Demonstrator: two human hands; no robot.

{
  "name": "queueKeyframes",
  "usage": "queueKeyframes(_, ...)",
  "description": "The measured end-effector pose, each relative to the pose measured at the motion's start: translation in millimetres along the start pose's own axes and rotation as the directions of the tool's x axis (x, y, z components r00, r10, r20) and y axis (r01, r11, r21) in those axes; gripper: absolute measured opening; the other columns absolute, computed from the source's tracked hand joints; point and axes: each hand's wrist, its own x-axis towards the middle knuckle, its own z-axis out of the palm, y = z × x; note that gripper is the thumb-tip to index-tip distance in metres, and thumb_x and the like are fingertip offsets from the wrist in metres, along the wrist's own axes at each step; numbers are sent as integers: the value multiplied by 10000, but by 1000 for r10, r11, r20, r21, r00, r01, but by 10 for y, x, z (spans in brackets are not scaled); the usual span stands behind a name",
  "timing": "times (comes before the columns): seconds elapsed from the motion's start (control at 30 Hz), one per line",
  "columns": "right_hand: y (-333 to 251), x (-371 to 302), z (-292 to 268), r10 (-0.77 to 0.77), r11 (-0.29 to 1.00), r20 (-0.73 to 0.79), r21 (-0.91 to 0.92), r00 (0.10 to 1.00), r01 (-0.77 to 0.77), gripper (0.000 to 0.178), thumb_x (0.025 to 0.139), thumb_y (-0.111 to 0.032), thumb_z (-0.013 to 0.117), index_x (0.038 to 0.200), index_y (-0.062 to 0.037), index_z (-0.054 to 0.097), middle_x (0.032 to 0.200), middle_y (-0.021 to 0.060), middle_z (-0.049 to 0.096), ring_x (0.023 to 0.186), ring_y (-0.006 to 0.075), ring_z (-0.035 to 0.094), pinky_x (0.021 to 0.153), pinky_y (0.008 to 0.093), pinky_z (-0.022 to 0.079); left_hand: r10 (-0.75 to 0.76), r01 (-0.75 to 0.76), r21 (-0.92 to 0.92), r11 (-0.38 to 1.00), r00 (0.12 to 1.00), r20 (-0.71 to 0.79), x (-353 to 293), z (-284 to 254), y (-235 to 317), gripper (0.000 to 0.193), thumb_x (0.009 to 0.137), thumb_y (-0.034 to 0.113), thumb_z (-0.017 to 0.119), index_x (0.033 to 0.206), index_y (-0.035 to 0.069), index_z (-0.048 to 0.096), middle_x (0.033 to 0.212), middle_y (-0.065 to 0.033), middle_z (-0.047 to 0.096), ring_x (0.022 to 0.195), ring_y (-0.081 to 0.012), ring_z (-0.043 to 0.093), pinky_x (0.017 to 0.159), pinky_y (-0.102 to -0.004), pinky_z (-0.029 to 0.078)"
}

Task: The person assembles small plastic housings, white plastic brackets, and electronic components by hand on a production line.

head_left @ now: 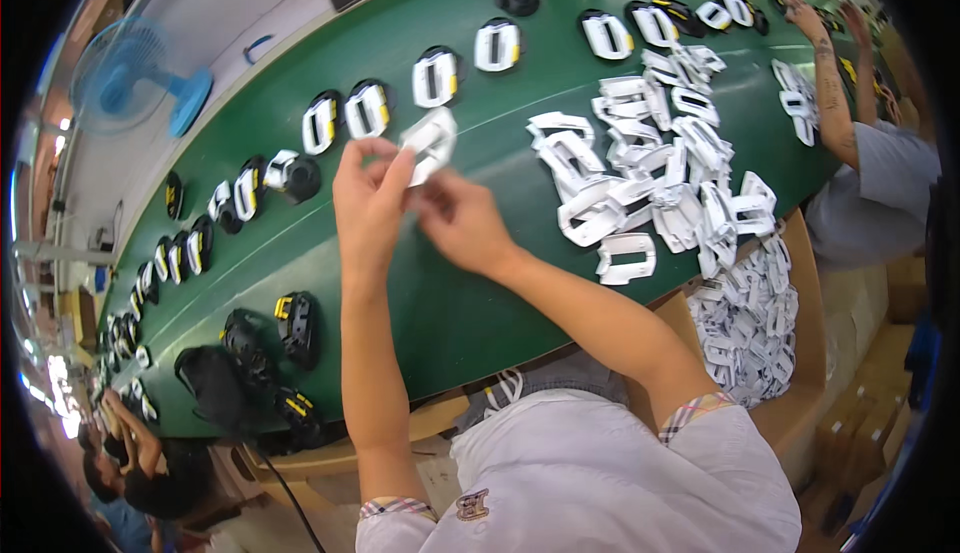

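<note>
Raised over the green table, my left hand [368, 198] pinches a white plastic frame [432, 143] with an oblong slot between thumb and fingers. My right hand [466, 221] is just below the frame, its fingers curled together near the lower edge. Slight blur hides what those fingertips hold, if anything. Beyond my hands stands a row of black housings with white frames and yellow bits, among them one housing [436, 77] right behind the held frame. To the right of my hands lies a heap of loose white frames [630, 158].
A cardboard box [812, 303] full of white frames stands by the table's [500, 318] near edge. Black parts [297, 325] and a black bag [212, 383] lie at the left front. A blue fan [130, 73] stands far left. Co-workers sit at right [870, 173] and lower left.
</note>
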Motion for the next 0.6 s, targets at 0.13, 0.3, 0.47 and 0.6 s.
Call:
queueKeyframes(0.13, -43, 109, -78, -49, 959, -158, 269, 986, 91, 317, 829, -78, 604, 1133, -13, 538, 953, 57, 615, 759, 103, 581, 654, 280, 483, -501, 639, -476, 604, 769, 396, -275, -300, -114, 120, 871, 122, 467, 944, 58, 538, 570, 3, 444, 417, -43, 336, 353, -183, 229)
queueKeyframes(0.3, -63, 87, -180, -43, 955, 165, 296, 985, -7, 178, 879, -132, 612, 993, 5, 599, 848, 25, 638, 741, 66, 565, 667, 230, 463, -416, 776, -520, 358, 631, 655, -436, -313, -410, 190, 903, 180, 458, 957, 27, 558, 643, -33, 511, 444, -74, 410, 367, -201, 300)
queueKeyframes(0.47, -117, 84, -183, 42, 984, 162, 164, 986, -69, 155, 897, -156, 578, 894, -3, 597, 727, 19, 615, 652, 53, 534, 585, 229, 429, -288, 302, -290, 908, 953, 92, -477, -217, -388, 276, 969, 234, 414, 952, 4, 566, 743, -74, 614, 570, -133, 561, 515, -243, 438)
queueKeyframes(0.6, -111, -12, -117, 27, 997, 151, 63, 988, -37, 152, 908, -141, 535, 853, -5, 572, 630, 20, 577, 570, 61, 508, 528, 232, 405, -70, 71, -54, 996, 997, 20, -552, -19, -320, 208, 967, 163, 429, 856, 9, 513, 572, -67, 565, 519, -127, 557, 496, -270, 424)
